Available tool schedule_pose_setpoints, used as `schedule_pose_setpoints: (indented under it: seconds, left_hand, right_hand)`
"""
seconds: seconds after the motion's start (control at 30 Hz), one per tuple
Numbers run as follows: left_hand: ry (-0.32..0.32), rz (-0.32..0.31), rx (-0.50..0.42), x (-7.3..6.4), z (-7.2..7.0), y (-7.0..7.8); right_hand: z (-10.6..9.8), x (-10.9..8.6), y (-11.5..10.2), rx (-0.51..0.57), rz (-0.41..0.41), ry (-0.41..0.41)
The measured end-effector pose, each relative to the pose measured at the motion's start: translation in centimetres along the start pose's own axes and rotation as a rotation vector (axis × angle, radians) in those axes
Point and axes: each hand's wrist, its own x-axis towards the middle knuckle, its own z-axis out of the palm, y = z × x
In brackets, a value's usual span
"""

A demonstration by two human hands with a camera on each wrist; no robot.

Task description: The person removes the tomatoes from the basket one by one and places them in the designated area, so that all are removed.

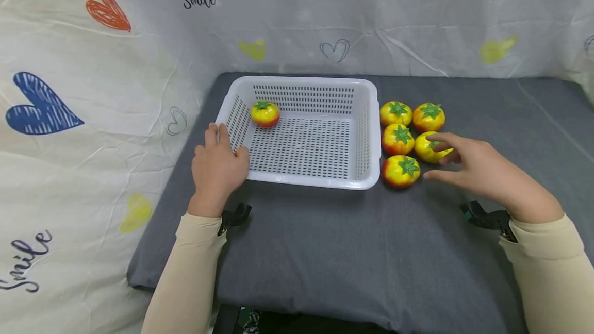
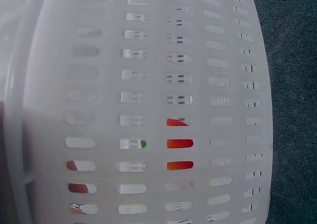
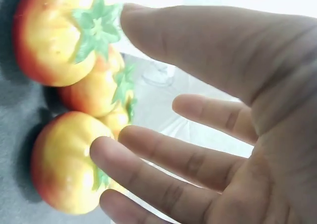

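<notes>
A white plastic basket (image 1: 301,183) with slotted walls lies on the table, one red-and-yellow tomato (image 1: 265,114) inside near its left wall. My left hand (image 1: 219,166) holds the basket's left rim, thumb on the inner side. The left wrist view shows the basket's wall (image 2: 153,85) close up, with red showing through its slots. To the right of the basket, several similar tomatoes with green star-shaped tops stand grouped. My right hand (image 1: 468,169) hovers at the yellowest tomato (image 1: 424,148), fingers spread and slightly bent, partly covering it. Near its thumb is the front tomato (image 1: 401,171).
Dark grey cloth covers the table (image 1: 301,251). A pale curtain (image 1: 287,24) printed with hearts and "Smile" hangs behind and along the left. Two more tomatoes form the back row, the left one (image 1: 396,113) close to the basket's right wall.
</notes>
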Motion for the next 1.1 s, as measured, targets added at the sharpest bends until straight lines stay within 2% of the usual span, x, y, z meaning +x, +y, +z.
schedule_pose_setpoints:
  seconds: [0.17, 0.3, 0.67, 0.97, 1.1]
  left_hand:
    - [-0.002, 0.003, -0.009, 0.1, 0.1, -0.1]
    - [-0.006, 0.01, -0.012, 0.2, 0.1, -0.1]
    - [-0.002, 0.007, -0.003, 0.2, -0.1, -0.3]
    - [0.0, 0.006, -0.005, 0.1, 0.1, -0.2]
    - [0.013, 0.007, -0.004, 0.1, 0.1, -0.2]
  right_hand:
    - [-0.2, 0.2, -0.7, 0.02, -0.025, 0.046]
    - [-0.2, 0.4, -1.5, 0.038, -0.019, 0.044]
    - [-1.3, 2.8, -4.8, 0.077, -0.077, 0.1]
    - [-1.4, 5.0, -6.9, 0.089, -0.127, 0.065]
    - [-1.6, 5.8, -7.8, 0.088, -0.12, 0.038]
